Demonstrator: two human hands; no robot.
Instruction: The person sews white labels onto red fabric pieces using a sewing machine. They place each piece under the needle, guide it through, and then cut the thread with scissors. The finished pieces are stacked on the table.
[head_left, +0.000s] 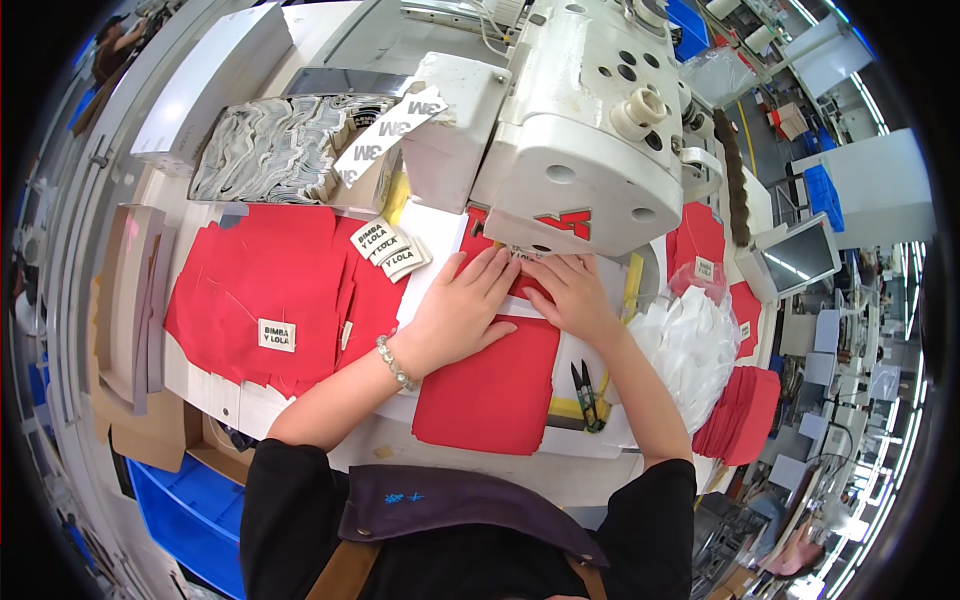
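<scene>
Head view: your left hand (458, 308) and right hand (574, 298), both flat, unclenched, flank one white label (523, 255) beneath one sewing machine (580, 140)!

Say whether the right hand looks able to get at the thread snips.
Probably yes: the thread snips lie uncovered beside the right forearm; the right hand need only draw back.

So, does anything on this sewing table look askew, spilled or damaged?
Mostly just untidy: a loose heap of crumpled white scraps spreads at the right, and the pile of red pieces at the left has uneven edges, unlike the neat red stack between the forearms. No clear damage shows.
</scene>
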